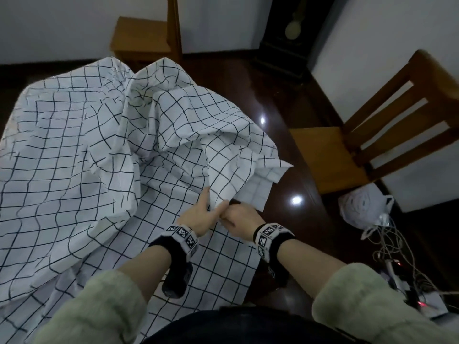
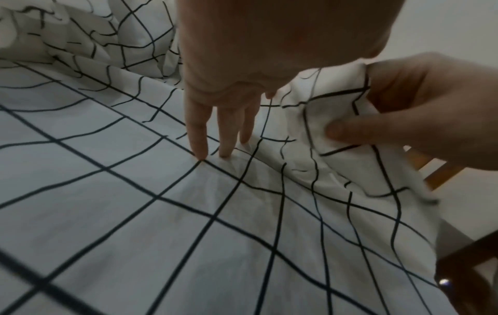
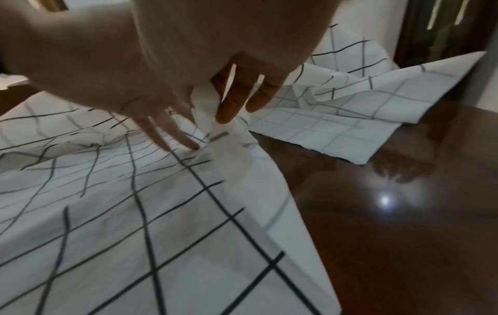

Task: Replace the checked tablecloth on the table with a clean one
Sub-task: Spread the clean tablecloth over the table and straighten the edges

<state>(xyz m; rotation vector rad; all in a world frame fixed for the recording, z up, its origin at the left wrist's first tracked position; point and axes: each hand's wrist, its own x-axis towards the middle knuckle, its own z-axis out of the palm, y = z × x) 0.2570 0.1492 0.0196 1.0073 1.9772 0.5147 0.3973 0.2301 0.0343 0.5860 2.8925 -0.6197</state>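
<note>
The white checked tablecloth [image 1: 74,157] lies crumpled over the dark wooden table [image 1: 285,170], its right part thrown back so bare wood shows. My left hand [image 1: 198,214] is near the cloth's right edge. In the left wrist view its fingers [image 2: 199,145] are straight, with the tips pressing the cloth [image 2: 134,213] flat. Right beside it, my right hand [image 1: 238,217] pinches a raised fold of the cloth between thumb and fingers [image 2: 339,130]. The right wrist view shows that fold [image 3: 207,106] gripped above the table [image 3: 390,234]. No second cloth is in view.
A wooden chair [image 1: 372,135] stands to the right of the table and another [image 1: 141,38] at its far side. A white plastic bag [image 1: 365,207] and tangled cables [image 1: 397,256] lie on the floor at right. A dark tall clock [image 1: 290,33] stands by the wall.
</note>
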